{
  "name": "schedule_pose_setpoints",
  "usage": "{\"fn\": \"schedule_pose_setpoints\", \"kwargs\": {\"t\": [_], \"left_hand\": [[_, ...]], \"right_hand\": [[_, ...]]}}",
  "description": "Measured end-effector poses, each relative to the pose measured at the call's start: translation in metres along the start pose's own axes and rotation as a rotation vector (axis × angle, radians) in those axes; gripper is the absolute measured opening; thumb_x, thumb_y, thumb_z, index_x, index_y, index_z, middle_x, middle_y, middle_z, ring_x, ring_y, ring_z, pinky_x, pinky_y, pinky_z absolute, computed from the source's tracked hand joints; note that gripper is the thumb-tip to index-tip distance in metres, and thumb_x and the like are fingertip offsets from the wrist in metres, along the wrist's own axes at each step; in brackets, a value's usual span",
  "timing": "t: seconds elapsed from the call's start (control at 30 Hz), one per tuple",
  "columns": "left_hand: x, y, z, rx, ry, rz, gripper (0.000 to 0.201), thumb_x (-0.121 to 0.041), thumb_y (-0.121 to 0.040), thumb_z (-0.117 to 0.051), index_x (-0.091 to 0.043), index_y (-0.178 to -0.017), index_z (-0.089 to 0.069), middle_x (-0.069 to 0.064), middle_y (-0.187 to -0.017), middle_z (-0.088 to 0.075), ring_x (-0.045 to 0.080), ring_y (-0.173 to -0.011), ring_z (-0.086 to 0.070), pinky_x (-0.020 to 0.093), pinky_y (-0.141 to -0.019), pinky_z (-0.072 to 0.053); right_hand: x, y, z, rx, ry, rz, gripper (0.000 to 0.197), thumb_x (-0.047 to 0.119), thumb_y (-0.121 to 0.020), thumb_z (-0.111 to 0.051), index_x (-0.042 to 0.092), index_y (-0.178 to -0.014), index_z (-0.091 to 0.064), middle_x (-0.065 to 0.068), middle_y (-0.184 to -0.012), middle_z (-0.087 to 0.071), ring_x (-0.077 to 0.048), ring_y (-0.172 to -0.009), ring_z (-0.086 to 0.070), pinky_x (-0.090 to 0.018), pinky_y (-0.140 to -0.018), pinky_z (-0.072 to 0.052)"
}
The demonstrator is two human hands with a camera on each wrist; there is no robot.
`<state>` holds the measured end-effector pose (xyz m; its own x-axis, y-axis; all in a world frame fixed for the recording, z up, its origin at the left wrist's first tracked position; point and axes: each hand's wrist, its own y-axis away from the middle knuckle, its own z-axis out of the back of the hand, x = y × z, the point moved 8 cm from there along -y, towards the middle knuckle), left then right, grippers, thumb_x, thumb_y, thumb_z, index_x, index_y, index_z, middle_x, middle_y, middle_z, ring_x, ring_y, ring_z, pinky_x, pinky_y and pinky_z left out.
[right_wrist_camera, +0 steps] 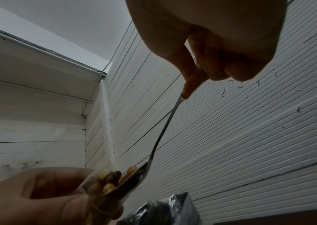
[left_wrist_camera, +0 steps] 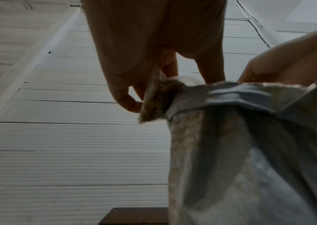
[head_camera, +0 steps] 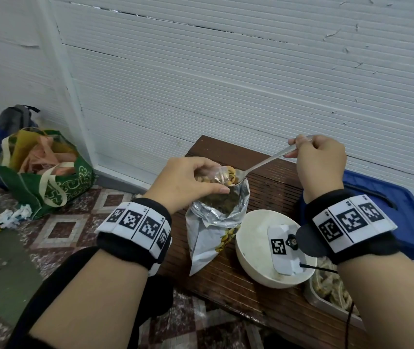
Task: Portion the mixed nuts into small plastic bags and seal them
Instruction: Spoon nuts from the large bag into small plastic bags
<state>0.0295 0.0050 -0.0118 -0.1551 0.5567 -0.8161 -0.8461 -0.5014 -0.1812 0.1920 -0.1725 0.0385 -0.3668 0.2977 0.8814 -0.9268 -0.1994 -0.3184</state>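
My left hand [head_camera: 191,181] holds a small clear plastic bag [head_camera: 214,177] with nuts in it, its mouth held open above a large silver foil nut pouch [head_camera: 216,222] that stands open on the wooden bench. My right hand [head_camera: 314,157] pinches the end of a metal spoon [head_camera: 264,163]. The spoon's bowl, loaded with mixed nuts [right_wrist_camera: 115,178], is tipped at the small bag's mouth. In the left wrist view my fingers [left_wrist_camera: 132,103] pinch the small bag [left_wrist_camera: 159,100] beside the foil pouch [left_wrist_camera: 250,152]. The spoon [right_wrist_camera: 165,129] runs down from my right fingers [right_wrist_camera: 190,85].
A white bowl [head_camera: 259,248] sits right of the pouch on the dark wooden bench [head_camera: 226,280], with a metal tray of food [head_camera: 332,293] at the right edge. A blue crate lid [head_camera: 387,197] lies behind. A green shopping bag [head_camera: 42,172] stands on the tiled floor at left.
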Motion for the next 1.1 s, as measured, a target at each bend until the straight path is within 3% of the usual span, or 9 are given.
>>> {"fn": "schedule_pose_setpoints", "kwargs": {"t": [0.1, 0.3, 0.4, 0.5, 0.57, 0.67, 0.8, 0.97, 1.1], "left_hand": [[0.0, -0.001, -0.002, 0.0, -0.022, -0.006, 0.047, -0.039, -0.062, -0.086, -0.029, -0.105, -0.069, -0.021, -0.091, -0.064, -0.007, -0.091, -0.059, 0.011, -0.081, -0.046], [0.001, -0.004, -0.004, -0.01, -0.041, -0.02, 0.053, -0.042, -0.06, -0.086, -0.029, -0.108, -0.068, -0.019, -0.094, -0.065, -0.006, -0.092, -0.058, 0.009, -0.081, -0.045], [-0.001, -0.004, -0.005, -0.026, -0.049, -0.043, 0.055, -0.045, -0.06, -0.085, -0.029, -0.11, -0.068, -0.019, -0.094, -0.065, -0.005, -0.091, -0.058, 0.01, -0.079, -0.045], [-0.002, -0.003, -0.004, -0.048, -0.037, -0.058, 0.052, -0.047, -0.062, -0.083, -0.031, -0.109, -0.067, -0.019, -0.094, -0.065, -0.005, -0.09, -0.057, 0.011, -0.077, -0.045], [-0.001, -0.003, -0.002, -0.071, -0.017, -0.049, 0.049, -0.047, -0.065, -0.082, -0.031, -0.109, -0.067, -0.02, -0.094, -0.064, -0.006, -0.091, -0.057, 0.009, -0.076, -0.046], [0.001, -0.003, 0.0, -0.106, 0.043, -0.026, 0.044, -0.048, -0.067, -0.08, -0.03, -0.105, -0.067, -0.02, -0.094, -0.064, -0.007, -0.089, -0.058, 0.003, -0.069, -0.045], [0.005, -0.003, 0.008, -0.157, 0.116, 0.02, 0.025, -0.045, -0.072, -0.077, -0.034, -0.088, -0.06, -0.019, -0.086, -0.06, -0.005, -0.081, -0.055, 0.009, -0.066, -0.042], [0.01, -0.003, 0.016, -0.209, 0.228, 0.034, 0.038, -0.048, -0.071, -0.074, -0.023, -0.098, -0.066, -0.012, -0.093, -0.068, 0.006, -0.092, -0.064, 0.022, -0.082, -0.052], [0.012, -0.003, 0.024, -0.266, 0.283, 0.023, 0.043, -0.049, -0.071, -0.073, -0.023, -0.104, -0.066, -0.012, -0.1, -0.068, 0.004, -0.098, -0.063, 0.015, -0.085, -0.047]], "right_hand": [[0.001, 0.002, -0.003, 0.005, 0.009, 0.001, 0.036, 0.018, -0.097, -0.049, 0.012, -0.066, -0.065, 0.014, -0.08, -0.063, 0.005, -0.069, -0.052, -0.008, -0.06, -0.035], [0.006, 0.006, -0.009, 0.029, -0.024, 0.005, 0.039, 0.019, -0.097, -0.049, 0.016, -0.061, -0.063, 0.015, -0.081, -0.065, 0.006, -0.072, -0.054, -0.008, -0.062, -0.035], [0.014, 0.014, -0.013, 0.046, -0.076, 0.035, 0.037, 0.018, -0.097, -0.05, 0.016, -0.063, -0.064, 0.01, -0.085, -0.068, 0.004, -0.078, -0.056, -0.019, -0.073, -0.04], [0.026, 0.022, -0.018, 0.075, -0.148, 0.111, 0.028, 0.02, -0.097, -0.051, 0.018, -0.075, -0.068, 0.01, -0.075, -0.067, -0.003, -0.081, -0.061, -0.024, -0.081, -0.043], [0.034, 0.026, -0.019, 0.107, -0.227, 0.172, 0.022, 0.019, -0.097, -0.052, 0.018, -0.083, -0.069, 0.007, -0.072, -0.067, -0.005, -0.077, -0.062, -0.02, -0.078, -0.045], [0.049, 0.032, -0.014, 0.115, -0.309, 0.29, 0.018, 0.014, -0.097, -0.052, 0.011, -0.087, -0.067, 0.005, -0.081, -0.068, 0.0, -0.068, -0.058, -0.012, -0.068, -0.043], [0.062, 0.034, 0.003, 0.019, -0.343, 0.395, 0.017, 0.014, -0.098, -0.052, 0.014, -0.089, -0.067, 0.001, -0.081, -0.066, 0.004, -0.066, -0.057, -0.01, -0.065, -0.042], [0.054, 0.025, 0.029, -0.192, -0.351, 0.335, 0.019, 0.016, -0.097, -0.051, 0.017, -0.085, -0.066, 0.013, -0.079, -0.066, 0.001, -0.069, -0.062, -0.016, -0.072, -0.05], [0.037, 0.021, 0.027, -0.2, -0.25, 0.242, 0.02, 0.017, -0.096, -0.052, 0.015, -0.085, -0.068, 0.016, -0.073, -0.063, 0.004, -0.067, -0.062, -0.015, -0.07, -0.05]]}}
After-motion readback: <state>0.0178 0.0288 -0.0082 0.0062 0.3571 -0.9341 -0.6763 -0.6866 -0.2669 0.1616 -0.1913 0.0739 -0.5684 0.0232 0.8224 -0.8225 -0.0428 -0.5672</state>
